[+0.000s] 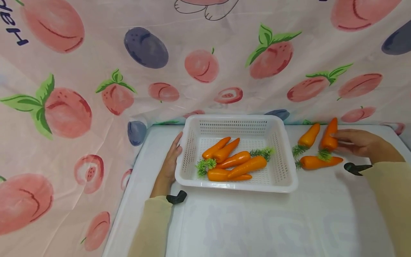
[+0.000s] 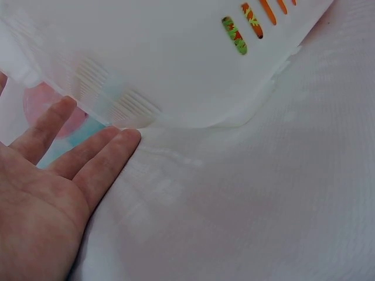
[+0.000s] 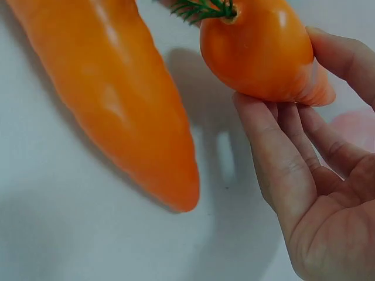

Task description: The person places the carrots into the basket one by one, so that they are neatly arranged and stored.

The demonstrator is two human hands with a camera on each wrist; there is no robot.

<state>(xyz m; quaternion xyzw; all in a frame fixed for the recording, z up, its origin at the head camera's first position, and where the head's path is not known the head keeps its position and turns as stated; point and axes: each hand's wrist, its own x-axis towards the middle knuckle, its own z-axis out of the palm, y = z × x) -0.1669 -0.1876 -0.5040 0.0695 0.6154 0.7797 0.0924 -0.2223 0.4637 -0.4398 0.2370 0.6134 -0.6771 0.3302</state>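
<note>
A white plastic basket [image 1: 236, 187] holds several orange toy carrots [image 1: 236, 160], some with green tufts. Against its left side rests my left hand [image 1: 168, 164]; in the left wrist view the fingers [image 2: 108, 161] lie nearly straight and touch the basket's lower wall. To the right of the basket my right hand [image 1: 359, 142] pinches a carrot [image 1: 329, 135] by its sides, tip pointing away and green tuft toward me. The right wrist view shows thumb and fingers on this carrot [image 3: 263, 52]. Two more carrots lie beside it, one to the left [image 1: 309, 135] and one nearer [image 1: 321, 162].
A white table [image 1: 257, 221] lies under everything. Behind it and along the left hangs a pink cloth [image 1: 199, 35] printed with fruit, close to the basket's back edge. Black straps [image 1: 176, 197] are on both wrists.
</note>
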